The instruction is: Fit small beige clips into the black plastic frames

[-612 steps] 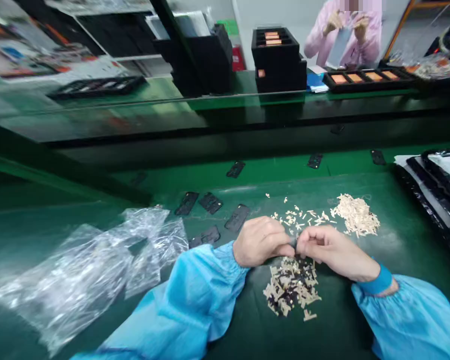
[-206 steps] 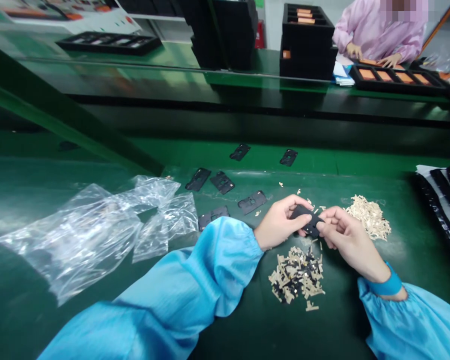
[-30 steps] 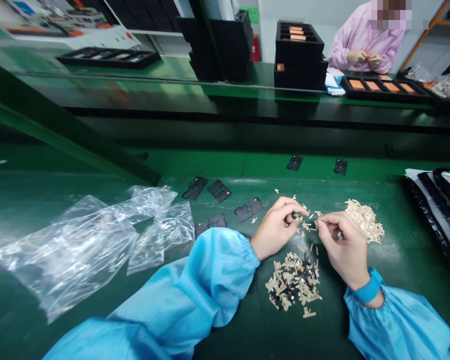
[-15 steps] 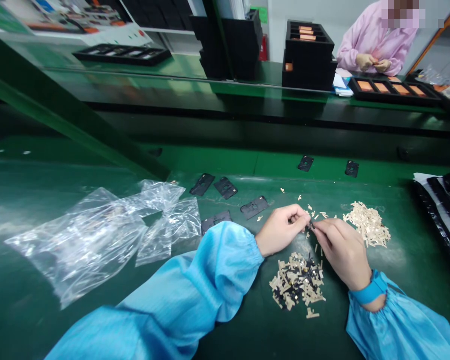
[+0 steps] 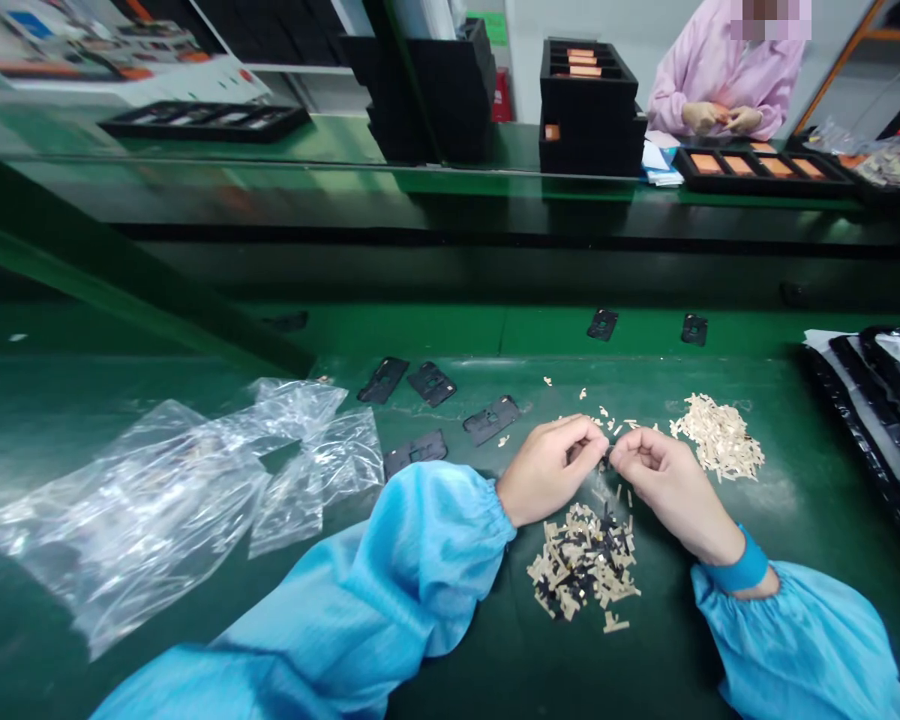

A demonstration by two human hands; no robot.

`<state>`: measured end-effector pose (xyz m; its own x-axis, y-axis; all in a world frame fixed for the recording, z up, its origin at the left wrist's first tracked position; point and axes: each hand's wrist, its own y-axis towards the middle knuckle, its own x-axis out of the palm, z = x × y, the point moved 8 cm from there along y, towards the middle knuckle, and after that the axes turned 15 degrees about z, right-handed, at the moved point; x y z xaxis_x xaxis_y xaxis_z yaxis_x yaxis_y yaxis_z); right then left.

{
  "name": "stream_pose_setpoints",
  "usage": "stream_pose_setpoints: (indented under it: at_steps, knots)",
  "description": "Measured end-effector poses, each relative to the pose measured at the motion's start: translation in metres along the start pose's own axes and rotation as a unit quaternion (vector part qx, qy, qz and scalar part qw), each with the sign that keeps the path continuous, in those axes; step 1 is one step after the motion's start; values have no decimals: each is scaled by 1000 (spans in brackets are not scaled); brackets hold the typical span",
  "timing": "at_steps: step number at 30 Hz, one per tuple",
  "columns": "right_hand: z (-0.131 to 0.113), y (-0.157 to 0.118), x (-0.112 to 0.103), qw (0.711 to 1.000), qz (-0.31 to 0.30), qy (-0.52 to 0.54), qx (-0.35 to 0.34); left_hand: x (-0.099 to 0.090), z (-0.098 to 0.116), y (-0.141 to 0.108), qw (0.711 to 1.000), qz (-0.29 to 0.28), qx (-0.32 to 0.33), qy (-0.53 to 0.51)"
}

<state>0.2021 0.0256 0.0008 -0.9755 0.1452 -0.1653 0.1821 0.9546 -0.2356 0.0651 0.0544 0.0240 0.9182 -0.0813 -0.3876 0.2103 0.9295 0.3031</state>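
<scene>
Here, green worktop (image 5: 645,660) strewn with bits (image 5: 585,562); left hand (image 5: 551,468), right hand (image 5: 667,485) pinching small dark piece (image 5: 607,455); person (image 5: 731,80) beyond.

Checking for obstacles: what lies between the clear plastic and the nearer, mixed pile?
The blue left sleeve crosses between the clear plastic and mixed pile, in the head view.

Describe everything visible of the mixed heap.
The mixed heap is a loose, low tangle of small, flat-looking beige and black pieces, some strip-like, with a few shiny glints. Their material is unclear. It lies on the green table, nearer the camera than the left hand and right hand, neither touching it. One beige piece lies beside its near edge.
</scene>
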Motion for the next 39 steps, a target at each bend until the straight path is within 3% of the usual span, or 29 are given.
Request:
stream_pose_setpoints:
  at_steps: [7,11,14,16,19,23,28,31,34,39]
  knots:
    - [0,2,3,999,4,31,4,0,4,-1,1000,-7,10,5]
    - [-3,3,1,998,12,65,1,-3,-7,4,1000,-7,-16,17]
    - [-2,4,-6,995,48,92,8,-4,-15,33,997,4,-16,71]
    - [0,6,-12,991,79,106,8,3,-12,64,985,8,32,169]
    - [3,8,-16,988,105,116,2,24,-12,113,924,5,68,375]
    - [4,10,-19,985,122,120,-3,58,-15,155,903,9,43,427]
    - [7,10,-20,984,123,126,17,80,-21,170,903,-36,29,428]
    - [7,10,-20,983,124,133,21,66,-20,174,911,-44,22,409]
    - [6,12,-21,982,132,133,3,37,-17,168,926,-22,17,378]
    - [4,11,-15,985,118,128,-9,4,-20,109,971,-46,6,233]
